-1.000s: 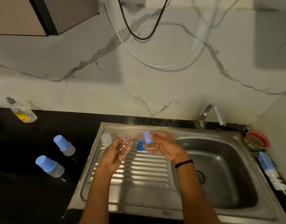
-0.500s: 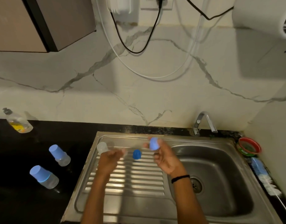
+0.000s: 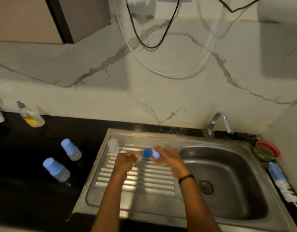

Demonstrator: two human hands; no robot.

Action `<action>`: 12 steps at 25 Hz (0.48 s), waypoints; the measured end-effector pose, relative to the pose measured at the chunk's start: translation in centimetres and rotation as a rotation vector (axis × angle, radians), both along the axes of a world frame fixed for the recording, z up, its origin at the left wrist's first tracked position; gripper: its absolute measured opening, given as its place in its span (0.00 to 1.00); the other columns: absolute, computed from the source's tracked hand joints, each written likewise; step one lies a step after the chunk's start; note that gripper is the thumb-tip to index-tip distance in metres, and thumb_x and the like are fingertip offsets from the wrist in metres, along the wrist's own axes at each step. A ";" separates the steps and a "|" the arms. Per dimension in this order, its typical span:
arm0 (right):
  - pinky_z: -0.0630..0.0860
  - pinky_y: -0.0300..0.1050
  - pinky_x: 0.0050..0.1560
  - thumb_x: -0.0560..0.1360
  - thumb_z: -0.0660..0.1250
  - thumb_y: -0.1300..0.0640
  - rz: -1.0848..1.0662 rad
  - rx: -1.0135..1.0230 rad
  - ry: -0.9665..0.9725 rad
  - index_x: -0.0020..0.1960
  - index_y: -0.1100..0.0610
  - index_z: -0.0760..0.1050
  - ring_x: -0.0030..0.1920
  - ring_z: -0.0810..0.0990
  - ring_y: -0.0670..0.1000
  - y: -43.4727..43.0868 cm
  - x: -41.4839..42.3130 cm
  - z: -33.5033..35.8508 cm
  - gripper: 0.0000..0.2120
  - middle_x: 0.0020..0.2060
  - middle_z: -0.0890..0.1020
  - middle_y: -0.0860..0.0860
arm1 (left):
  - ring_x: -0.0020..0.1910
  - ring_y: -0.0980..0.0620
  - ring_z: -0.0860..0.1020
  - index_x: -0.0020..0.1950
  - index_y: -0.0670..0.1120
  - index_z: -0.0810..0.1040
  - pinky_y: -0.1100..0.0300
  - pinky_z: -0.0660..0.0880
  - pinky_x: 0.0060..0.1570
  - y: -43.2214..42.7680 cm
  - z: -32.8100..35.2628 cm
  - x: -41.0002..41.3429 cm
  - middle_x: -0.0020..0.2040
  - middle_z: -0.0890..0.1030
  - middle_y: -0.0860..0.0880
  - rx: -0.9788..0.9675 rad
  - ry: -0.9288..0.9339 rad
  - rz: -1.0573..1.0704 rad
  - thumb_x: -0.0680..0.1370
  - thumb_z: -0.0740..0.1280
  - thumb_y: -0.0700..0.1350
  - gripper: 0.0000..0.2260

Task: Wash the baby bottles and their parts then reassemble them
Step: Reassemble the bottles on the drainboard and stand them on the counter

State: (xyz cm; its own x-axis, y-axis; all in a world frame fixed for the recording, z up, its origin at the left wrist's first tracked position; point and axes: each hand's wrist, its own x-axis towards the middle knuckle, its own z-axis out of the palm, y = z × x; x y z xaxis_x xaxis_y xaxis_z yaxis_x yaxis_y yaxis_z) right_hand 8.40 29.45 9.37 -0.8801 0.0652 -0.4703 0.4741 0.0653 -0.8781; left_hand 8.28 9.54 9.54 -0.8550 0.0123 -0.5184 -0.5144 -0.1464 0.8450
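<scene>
Two bare hands meet over the ribbed drainboard point(image 3: 136, 181) of a steel sink point(image 3: 228, 173). The right hand point(image 3: 167, 159) pinches a pale blue cap point(image 3: 156, 154) between thumb and fingertips, just beside a dark blue ring point(image 3: 147, 152) at the drainboard's far edge. The left hand point(image 3: 126, 160) has its fingers curled, with a pale blur at the fingertips; whether it grips anything cannot be told. A clear bottle point(image 3: 113, 145) stands uncapped at the drainboard's far left corner. On the black counter point(image 3: 18, 198) to the left stand one capped bottle point(image 3: 71, 149) and a second capped bottle point(image 3: 56, 169), with a soap bottle point(image 3: 30, 115) by the wall. A bottle brush point(image 3: 278, 178) lies right of the basin.
</scene>
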 end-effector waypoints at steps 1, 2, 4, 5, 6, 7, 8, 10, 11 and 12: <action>0.81 0.49 0.47 0.69 0.74 0.45 -0.002 0.092 -0.001 0.45 0.59 0.85 0.44 0.86 0.55 0.0 -0.1 -0.4 0.17 0.40 0.86 0.56 | 0.52 0.45 0.79 0.57 0.46 0.83 0.57 0.77 0.44 0.1 0.3 0.0 0.51 0.84 0.45 0.031 -0.038 0.014 0.77 0.73 0.50 0.12; 0.81 0.50 0.47 0.69 0.74 0.45 -0.026 0.075 -0.024 0.44 0.59 0.84 0.44 0.86 0.55 -0.1 -0.1 -0.5 0.17 0.42 0.86 0.57 | 0.54 0.44 0.79 0.60 0.46 0.82 0.54 0.79 0.47 -0.1 0.2 0.3 0.53 0.83 0.45 0.119 -0.093 -0.009 0.80 0.70 0.49 0.11; 0.80 0.49 0.48 0.72 0.75 0.51 -0.057 -0.157 -0.027 0.46 0.58 0.84 0.46 0.85 0.54 -0.2 -0.1 -0.1 0.11 0.47 0.86 0.58 | 0.56 0.42 0.78 0.61 0.46 0.82 0.49 0.78 0.56 -0.3 -0.5 0.3 0.55 0.83 0.43 0.296 -0.172 -0.022 0.82 0.67 0.47 0.10; 0.80 0.49 0.49 0.73 0.75 0.52 -0.069 -0.190 -0.038 0.48 0.57 0.84 0.46 0.85 0.52 -0.3 -0.3 0.1 0.09 0.48 0.86 0.57 | 0.57 0.41 0.78 0.57 0.45 0.83 0.48 0.77 0.59 -0.5 -1.3 0.3 0.56 0.83 0.42 0.266 -0.165 0.004 0.82 0.67 0.46 0.08; 0.80 0.50 0.50 0.72 0.75 0.52 -0.074 -0.143 -0.040 0.48 0.58 0.85 0.45 0.85 0.51 -0.3 -0.6 -0.3 0.10 0.46 0.86 0.55 | 0.56 0.41 0.78 0.52 0.45 0.83 0.50 0.77 0.58 -0.6 -2.0 0.1 0.54 0.83 0.41 0.142 -0.119 -0.010 0.81 0.68 0.44 0.05; 0.81 0.52 0.50 0.70 0.76 0.52 -0.078 -0.060 -0.030 0.48 0.59 0.85 0.44 0.84 0.50 -0.3 -0.9 -0.8 0.11 0.43 0.86 0.54 | 0.54 0.42 0.80 0.48 0.46 0.83 0.52 0.77 0.54 -0.3 -2.6 0.0 0.53 0.83 0.41 -0.062 -0.051 0.017 0.81 0.69 0.41 0.04; 0.81 0.53 0.49 0.70 0.75 0.52 -0.075 0.021 -0.002 0.48 0.60 0.85 0.42 0.83 0.49 -0.1 -1.1 -1.2 0.12 0.41 0.86 0.54 | 0.50 0.43 0.81 0.46 0.46 0.83 0.53 0.77 0.50 -0.1 -3.1 0.0 0.51 0.84 0.41 -0.185 -0.010 0.081 0.80 0.70 0.40 0.04; 0.80 0.50 0.46 0.71 0.75 0.52 -0.082 -0.052 -0.028 0.51 0.58 0.84 0.40 0.80 0.49 -0.6 -0.9 -1.0 0.12 0.40 0.85 0.53 | 0.44 0.44 0.81 0.44 0.48 0.84 0.51 0.79 0.48 0.2 -3.0 -0.1 0.46 0.84 0.43 -0.221 0.063 0.172 0.79 0.71 0.41 0.05; 0.80 0.48 0.46 0.72 0.75 0.53 -0.083 -0.151 -0.054 0.53 0.57 0.83 0.41 0.80 0.50 -0.6 -1.1 -0.8 0.12 0.41 0.84 0.53 | 0.43 0.44 0.81 0.44 0.48 0.84 0.51 0.79 0.49 0.1 -3.0 -0.6 0.44 0.84 0.44 -0.247 0.121 0.180 0.78 0.72 0.41 0.04; 0.80 0.47 0.47 0.73 0.75 0.55 -0.094 -0.227 -0.056 0.54 0.57 0.82 0.42 0.80 0.50 -0.5 -1.3 -0.5 0.11 0.43 0.84 0.54 | 0.44 0.44 0.82 0.45 0.46 0.84 0.51 0.79 0.49 0.0 -2.7 -0.8 0.43 0.84 0.45 -0.216 0.153 0.187 0.77 0.74 0.41 0.01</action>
